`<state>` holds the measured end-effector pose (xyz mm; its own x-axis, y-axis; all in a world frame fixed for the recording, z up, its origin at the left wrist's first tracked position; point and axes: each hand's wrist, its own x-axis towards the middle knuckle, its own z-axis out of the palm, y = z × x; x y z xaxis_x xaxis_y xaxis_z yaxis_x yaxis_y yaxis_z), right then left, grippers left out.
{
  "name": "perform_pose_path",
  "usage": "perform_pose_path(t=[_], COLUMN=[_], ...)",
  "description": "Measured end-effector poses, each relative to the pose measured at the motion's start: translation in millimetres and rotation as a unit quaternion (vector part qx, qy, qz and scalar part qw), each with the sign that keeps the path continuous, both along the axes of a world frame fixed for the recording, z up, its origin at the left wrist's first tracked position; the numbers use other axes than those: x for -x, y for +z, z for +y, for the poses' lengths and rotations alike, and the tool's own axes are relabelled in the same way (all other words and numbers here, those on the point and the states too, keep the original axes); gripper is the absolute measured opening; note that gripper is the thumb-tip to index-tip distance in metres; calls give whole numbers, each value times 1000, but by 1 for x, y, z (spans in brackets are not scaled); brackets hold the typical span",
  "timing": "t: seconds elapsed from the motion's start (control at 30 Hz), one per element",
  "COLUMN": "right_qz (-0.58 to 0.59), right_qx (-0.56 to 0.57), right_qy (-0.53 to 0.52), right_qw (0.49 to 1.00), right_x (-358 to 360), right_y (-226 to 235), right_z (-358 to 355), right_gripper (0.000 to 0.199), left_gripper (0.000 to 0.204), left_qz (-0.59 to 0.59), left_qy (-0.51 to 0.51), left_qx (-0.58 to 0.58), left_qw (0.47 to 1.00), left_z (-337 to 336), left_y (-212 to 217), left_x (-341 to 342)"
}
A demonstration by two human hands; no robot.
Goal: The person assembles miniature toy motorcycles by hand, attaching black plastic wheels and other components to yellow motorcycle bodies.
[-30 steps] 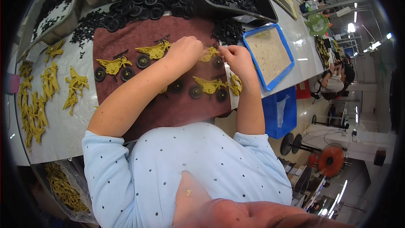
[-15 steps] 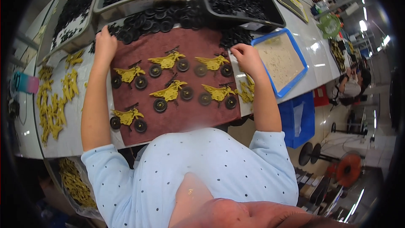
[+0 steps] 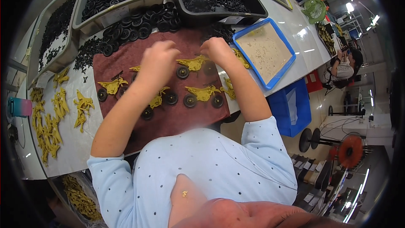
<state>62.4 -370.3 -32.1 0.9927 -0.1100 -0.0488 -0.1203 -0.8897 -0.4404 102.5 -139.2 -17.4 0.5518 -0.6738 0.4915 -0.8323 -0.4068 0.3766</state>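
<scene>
Yellow toy motorbikes with black wheels lie in rows on a reddish-brown cloth [image 3: 198, 120]. My left hand [image 3: 158, 62] hovers over the middle of the far row, its fingers curled in; it and the forearm hide parts of several bikes. Just behind the far-right motorbike [image 3: 192, 63] is my right hand [image 3: 217, 50], with fingers pinched together. Whatever either hand holds is too small or hidden to make out. Nearer on the cloth are another motorbike [image 3: 203, 93] at the right and one [image 3: 112, 85] at the left.
Loose black wheels [image 3: 133, 31] lie along the cloth's far edge, beside small black parts [image 3: 86, 52]. Behind stand a grey wheel bin [image 3: 120, 10] and a black bin [image 3: 219, 19]. A blue-rimmed tray [image 3: 291, 61] sits right; yellow bodies [image 3: 52, 126] lie left. Co-workers sit far right.
My left hand has left the small black parts at the far left and come rightward over the cloth. My right hand has moved from the black pile onto the far-right motorbike. The view has shifted.
</scene>
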Motion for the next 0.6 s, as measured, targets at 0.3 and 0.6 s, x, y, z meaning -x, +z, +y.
perform_pose_path(t=[0.3,0.6], right_qz=[-90,-7], right_qx=[10,-316], right_qy=[-3,-119], right_qw=[996,941], right_x=[16,19], right_y=[-3,7], right_z=[-3,-5], right_gripper=[18,22], left_gripper=[28,26], left_qz=[7,9], left_qy=[-46,-53], left_qx=[-149,-120], left_qw=[988,991], left_z=[-36,-40], left_y=[-36,-40], left_x=[15,18])
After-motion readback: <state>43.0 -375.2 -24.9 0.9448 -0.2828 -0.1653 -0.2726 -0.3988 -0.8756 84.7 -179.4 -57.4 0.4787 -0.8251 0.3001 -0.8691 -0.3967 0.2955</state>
